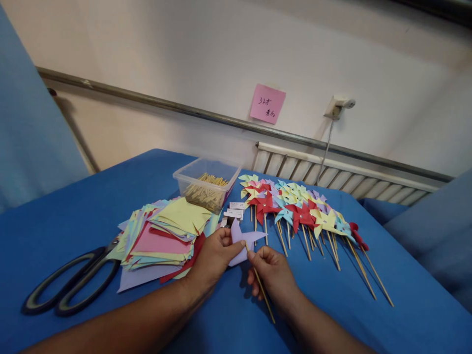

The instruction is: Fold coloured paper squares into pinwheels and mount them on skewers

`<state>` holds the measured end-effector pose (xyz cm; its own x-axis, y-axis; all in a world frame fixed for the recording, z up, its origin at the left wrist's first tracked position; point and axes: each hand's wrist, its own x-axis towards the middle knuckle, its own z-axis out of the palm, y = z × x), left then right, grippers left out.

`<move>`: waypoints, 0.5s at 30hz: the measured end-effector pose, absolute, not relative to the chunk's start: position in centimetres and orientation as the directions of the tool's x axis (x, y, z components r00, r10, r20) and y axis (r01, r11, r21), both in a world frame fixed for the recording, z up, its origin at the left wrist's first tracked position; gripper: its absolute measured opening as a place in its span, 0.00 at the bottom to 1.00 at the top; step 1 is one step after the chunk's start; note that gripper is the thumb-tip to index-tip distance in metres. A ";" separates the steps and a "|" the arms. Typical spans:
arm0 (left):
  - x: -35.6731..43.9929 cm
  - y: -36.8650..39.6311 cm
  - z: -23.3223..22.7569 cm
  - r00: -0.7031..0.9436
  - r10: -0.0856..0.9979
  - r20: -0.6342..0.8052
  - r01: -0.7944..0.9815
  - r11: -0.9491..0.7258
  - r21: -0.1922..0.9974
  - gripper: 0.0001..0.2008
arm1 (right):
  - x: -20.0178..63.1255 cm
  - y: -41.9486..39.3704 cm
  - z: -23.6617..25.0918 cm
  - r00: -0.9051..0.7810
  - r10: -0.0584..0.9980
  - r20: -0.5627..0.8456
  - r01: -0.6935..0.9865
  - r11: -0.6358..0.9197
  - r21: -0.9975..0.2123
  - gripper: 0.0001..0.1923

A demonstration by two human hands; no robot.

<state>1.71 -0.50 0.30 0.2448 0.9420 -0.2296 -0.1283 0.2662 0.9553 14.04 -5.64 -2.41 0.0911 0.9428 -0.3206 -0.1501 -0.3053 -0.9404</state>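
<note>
Purple paper makes the pinwheel (251, 238) held up over the blue table (206, 319). The left hand (216, 253) pinches the paper, with its thumb near the middle. The right hand (273, 273) pinches the thin wooden stick (266, 300) just below. Big scissors (93, 261) and a pile of coloured paper (164, 241) lie to the left. More pinwheels (300, 215) lie to the right.

Blue-covered table (413, 290): scissors (94, 260), paper stack (165, 241), clear plastic box (181, 186), many pinwheels (301, 216).
</note>
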 end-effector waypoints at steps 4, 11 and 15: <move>1.8 -0.6 0.6 0.225 0.945 -0.239 -0.116 0.269 0.956 0.15 | 14.0 -5.7 -2.3 0.092 0.943 -0.320 -0.134 -0.307 -0.942 0.25; 2.0 -0.9 0.4 0.261 0.938 -0.228 -0.113 0.264 0.958 0.14 | 14.1 -5.6 -2.3 0.082 0.944 -0.319 -0.136 -0.306 -0.942 0.25; 2.1 -1.0 0.0 0.270 0.939 -0.211 -0.105 0.246 0.963 0.14 | 14.2 -5.7 -2.1 0.066 0.942 -0.328 -0.145 -0.316 -0.937 0.24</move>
<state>2.11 -0.95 -0.04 0.2702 0.9394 -0.2108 -0.1048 0.2464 0.9635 14.20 -5.65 -2.07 0.0660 0.9423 -0.3283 -0.1447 -0.3165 -0.9375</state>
